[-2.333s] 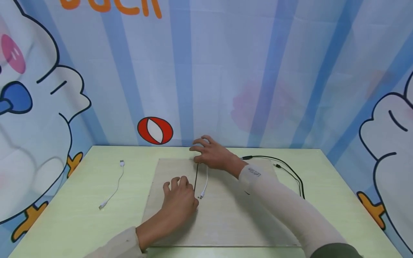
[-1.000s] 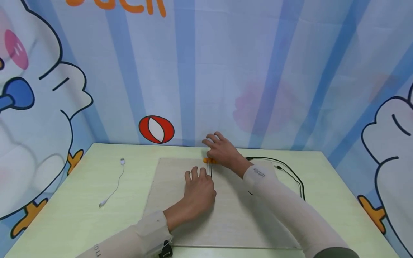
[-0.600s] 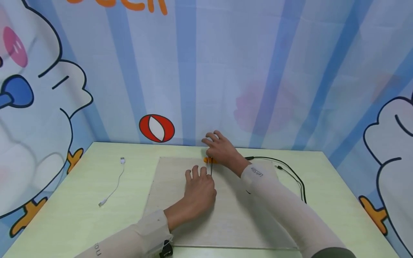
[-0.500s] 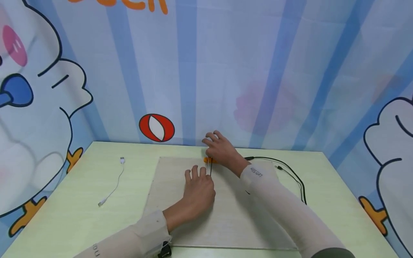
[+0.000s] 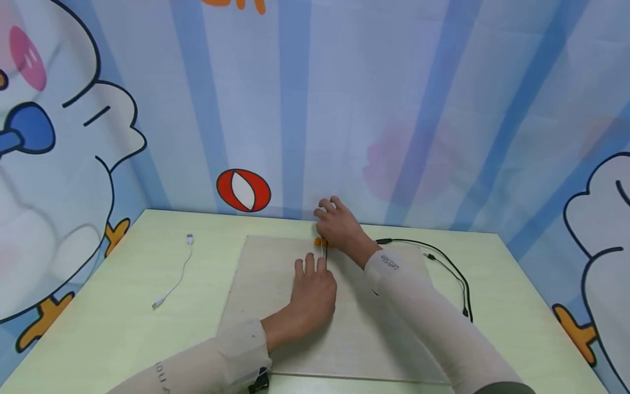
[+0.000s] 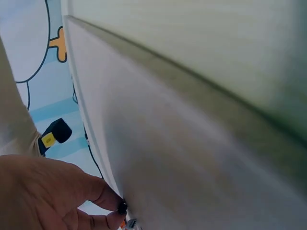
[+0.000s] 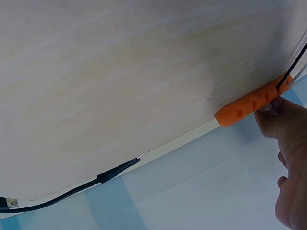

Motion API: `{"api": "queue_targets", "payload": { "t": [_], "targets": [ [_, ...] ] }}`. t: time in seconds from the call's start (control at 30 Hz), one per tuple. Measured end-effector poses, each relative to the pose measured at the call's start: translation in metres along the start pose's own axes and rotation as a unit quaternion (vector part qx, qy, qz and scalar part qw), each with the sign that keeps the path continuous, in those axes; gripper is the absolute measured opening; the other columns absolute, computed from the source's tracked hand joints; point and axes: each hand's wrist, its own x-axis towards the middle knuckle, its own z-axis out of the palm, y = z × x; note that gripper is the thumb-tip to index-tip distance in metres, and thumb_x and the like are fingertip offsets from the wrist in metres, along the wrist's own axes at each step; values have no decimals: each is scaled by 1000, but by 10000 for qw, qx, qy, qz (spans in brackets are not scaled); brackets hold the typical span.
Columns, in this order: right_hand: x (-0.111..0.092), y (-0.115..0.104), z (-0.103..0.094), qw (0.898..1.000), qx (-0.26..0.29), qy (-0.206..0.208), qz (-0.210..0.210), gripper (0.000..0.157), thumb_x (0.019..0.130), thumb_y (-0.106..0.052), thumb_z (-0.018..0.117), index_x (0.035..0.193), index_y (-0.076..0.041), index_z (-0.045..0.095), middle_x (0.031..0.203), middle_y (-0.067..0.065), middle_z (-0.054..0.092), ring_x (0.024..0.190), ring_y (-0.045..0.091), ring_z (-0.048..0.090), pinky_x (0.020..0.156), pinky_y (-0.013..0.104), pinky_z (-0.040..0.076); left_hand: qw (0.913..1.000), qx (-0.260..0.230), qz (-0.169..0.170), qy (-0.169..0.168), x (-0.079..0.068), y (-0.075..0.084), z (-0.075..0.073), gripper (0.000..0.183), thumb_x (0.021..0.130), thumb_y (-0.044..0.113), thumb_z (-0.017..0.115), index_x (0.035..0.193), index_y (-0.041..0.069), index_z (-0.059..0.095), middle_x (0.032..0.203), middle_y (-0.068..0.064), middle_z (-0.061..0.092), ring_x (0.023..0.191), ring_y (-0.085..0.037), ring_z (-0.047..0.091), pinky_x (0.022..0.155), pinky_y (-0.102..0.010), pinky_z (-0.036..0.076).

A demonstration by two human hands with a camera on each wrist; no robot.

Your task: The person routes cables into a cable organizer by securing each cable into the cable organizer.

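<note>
An orange cable organizer [image 7: 252, 102] with notches along one side lies at the board's far edge. A black cable [image 7: 292, 69] sits in one notch, and a white cable [image 5: 322, 249] runs close beside it. My right hand [image 5: 339, 225] holds the organizer with thumb and finger at its edge, the other fingers raised. Nearer to me, my left hand [image 5: 315, 295] pinches the black cable's dark end [image 6: 123, 207] between thumb and finger. A metal plug [image 6: 132, 224] shows just past those fingertips. The left hand hides the cables' near ends in the head view.
A pale board [image 5: 364, 350] lies on the light table [image 5: 123, 339]. On the left lies a short white USB cable [image 5: 182, 273]. Black cables [image 5: 450, 262] curve at the right beyond the board. A printed curtain [image 5: 334, 109] stands behind the table.
Since the earliest frame my left hand has moved forward and right, and the white cable's near end has gone behind it. The orange organizer has come into view under my right hand.
</note>
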Motion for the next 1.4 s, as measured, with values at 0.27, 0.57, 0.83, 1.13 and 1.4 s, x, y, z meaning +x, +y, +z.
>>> {"api": "queue_targets", "payload": {
  "t": [0.27, 0.57, 0.83, 1.13, 1.4],
  "targets": [
    [-6, 3, -3, 9996, 241, 150, 8, 16, 108, -15, 78, 96, -22, 86, 149, 0, 71, 148, 28, 52, 128, 50, 41, 9997, -93, -58, -197, 1, -1, -5, 22, 101, 26, 80, 85, 11, 78, 116, -11, 62, 125, -36, 49, 101, -53, 37],
    [-11, 7, 3, 9938, 1101, 129, 53, 16, 106, -15, 81, 113, -25, 91, 155, 2, 70, 149, 31, 52, 130, 54, 40, 9995, -166, -67, -277, -5, -3, -5, 24, 99, 28, 81, 94, 5, 81, 126, -16, 65, 141, -43, 49, 108, -58, 38],
    [-15, 11, -1, 9913, 1289, 85, 238, 23, 106, -11, 79, 119, -27, 89, 159, 3, 68, 150, 33, 53, 127, 55, 43, 9994, -148, -178, -241, -10, -1, -3, 26, 98, 27, 82, 105, 2, 81, 122, -16, 66, 140, -45, 50, 102, -62, 42],
    [-16, 6, -1, 9912, 1267, 321, 210, 25, 104, -7, 80, 121, -24, 87, 158, 6, 67, 149, 35, 55, 128, 54, 43, 9978, -427, -303, -408, -14, -4, 0, 33, 98, 26, 83, 118, 0, 77, 128, -19, 66, 145, -47, 50, 104, -67, 44],
    [-12, -10, -6, 9948, 758, 687, 5, 24, 106, -14, 80, 128, -24, 82, 157, 6, 66, 147, 32, 57, 126, 51, 45, 9969, -753, -227, 66, -29, -20, 4, 30, 100, 23, 81, 118, 3, 67, 123, -19, 66, 139, -48, 53, 103, -68, 45]
  ]
}}
